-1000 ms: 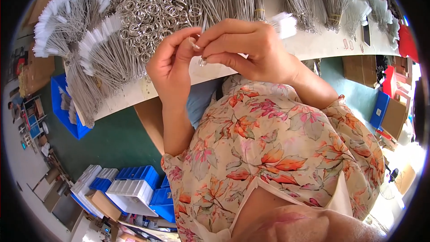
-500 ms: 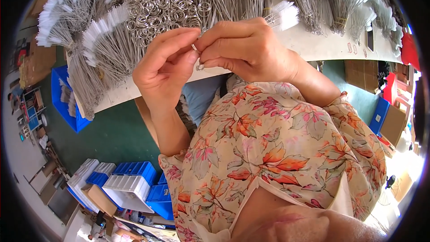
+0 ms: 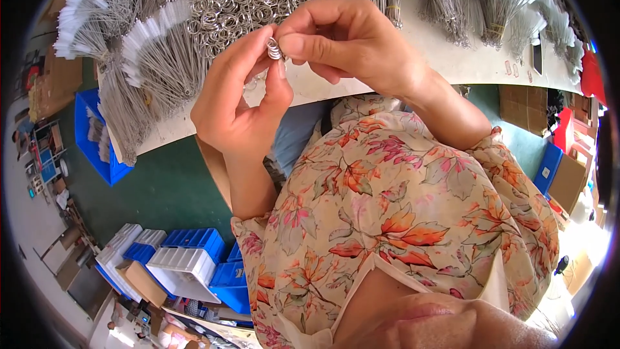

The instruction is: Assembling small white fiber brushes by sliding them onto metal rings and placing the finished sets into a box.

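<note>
From my end I count two bare hands, raised together above the near edge of one pale table (image 3: 452,68). Left hand (image 3: 236,105): thumb and index finger clamped on one small ring cluster (image 3: 274,50), thumb below, index at upper left. Right hand (image 3: 361,45): thumb and index pinched on the cluster's right side. The cluster sits at the meeting point of both hands' fingertips. I make out four or five silver loops; cannot tell whether they are separate rings or one coil. Something shiny shows inside the left hand's curl, too unclear for me to count.

Just beyond the fingertips, one big heap of loose rings (image 3: 236,0), far too many to count. Left of the fingers, I log at least two large bunches of wire brushes (image 3: 161,45), white heads. Farther right of the fingers, more brush bunches, overlapping; one wears a yellow band (image 3: 496,27). Also well right: one dark phone-like slab (image 3: 537,58) and three small reddish marks (image 3: 508,66) on the tabletop.

Well left of the fingers and below the tabletop, one blue bin (image 3: 82,119) with brushes in it. Lower left, one white crate (image 3: 184,274) among several blue ones.
</note>
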Demonstrator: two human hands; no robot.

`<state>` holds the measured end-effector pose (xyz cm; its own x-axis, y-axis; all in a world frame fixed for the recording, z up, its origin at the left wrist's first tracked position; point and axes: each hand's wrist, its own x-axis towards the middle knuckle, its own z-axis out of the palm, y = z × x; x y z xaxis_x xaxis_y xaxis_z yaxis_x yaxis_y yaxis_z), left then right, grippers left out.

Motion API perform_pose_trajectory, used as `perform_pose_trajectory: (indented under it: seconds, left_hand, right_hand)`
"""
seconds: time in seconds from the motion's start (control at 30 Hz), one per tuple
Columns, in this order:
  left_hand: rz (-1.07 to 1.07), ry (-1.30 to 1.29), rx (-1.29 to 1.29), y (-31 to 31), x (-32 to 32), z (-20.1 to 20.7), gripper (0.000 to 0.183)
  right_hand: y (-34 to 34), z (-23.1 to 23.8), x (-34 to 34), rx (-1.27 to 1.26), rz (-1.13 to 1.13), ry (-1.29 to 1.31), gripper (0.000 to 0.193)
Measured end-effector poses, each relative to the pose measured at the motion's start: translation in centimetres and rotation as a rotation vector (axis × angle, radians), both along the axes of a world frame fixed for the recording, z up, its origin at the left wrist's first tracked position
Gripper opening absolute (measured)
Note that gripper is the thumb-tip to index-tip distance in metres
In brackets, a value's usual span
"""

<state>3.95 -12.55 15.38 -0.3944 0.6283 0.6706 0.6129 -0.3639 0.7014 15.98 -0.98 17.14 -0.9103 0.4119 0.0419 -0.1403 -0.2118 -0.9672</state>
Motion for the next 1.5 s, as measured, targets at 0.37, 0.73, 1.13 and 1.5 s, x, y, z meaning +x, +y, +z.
perform_pose_trajectory:
  seconds: [0.37, 0.73, 1.13, 1.5]
  left_hand:
    - [-0.302, -0.218, -0.261, -1.6, -4.2, -0.4, 0.034]
    - [0.906, 0.302, -0.811, -11.3, -30.4, -6.0, 0.03]
    - [0.929, 0.653, -1.276, -9.6, -31.3, -6.0, 0.026]
    - [1.086, 0.391, -0.791, -8.2, -26.8, -2.0, 0.025]
  right_hand:
    - [0.2, -1.9, -1.2, 0.387, 0.042, -0.136, 0.01]
    - [-0.5, -10.3, 1.7, 1.322, -0.266, 0.046, 0.014]
    - [12.7, -6.9, -5.4, 1.31, -0.453, -0.639, 0.027]
    - [14.9, -4.0, 0.7, 0.623, -0.739, -0.17, 0.026]
